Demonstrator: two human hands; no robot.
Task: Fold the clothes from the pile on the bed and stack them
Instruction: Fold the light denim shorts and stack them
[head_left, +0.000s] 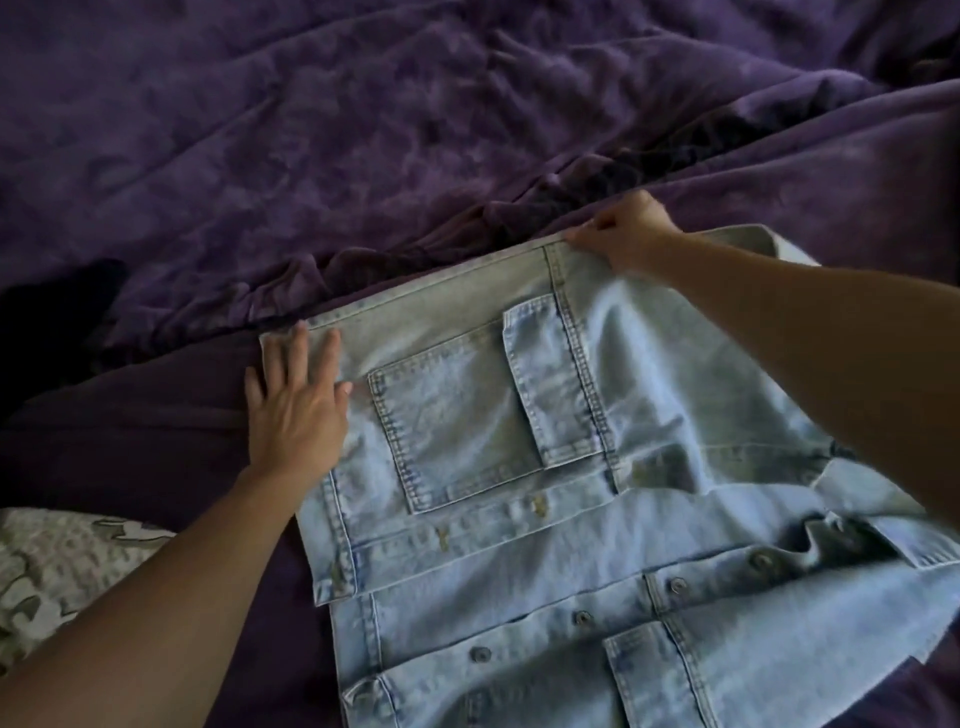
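Looking down: my left hand (298, 410) lies flat, fingers straight, pressing the denim jacket (519, 545) onto the bed (363, 130) so it cannot slide. To its right and farther off, my right hand (626, 236) pinches the jacket's hem, I judge to draw that edge straight for folding.

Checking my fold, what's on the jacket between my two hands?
Head view: the jacket hem band and a patch pocket, between left hand and right hand.

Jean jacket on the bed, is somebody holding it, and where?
Yes. The right hand pinches the jacket by its far edge; that is the only grip. The left hand lies flat on its left corner.
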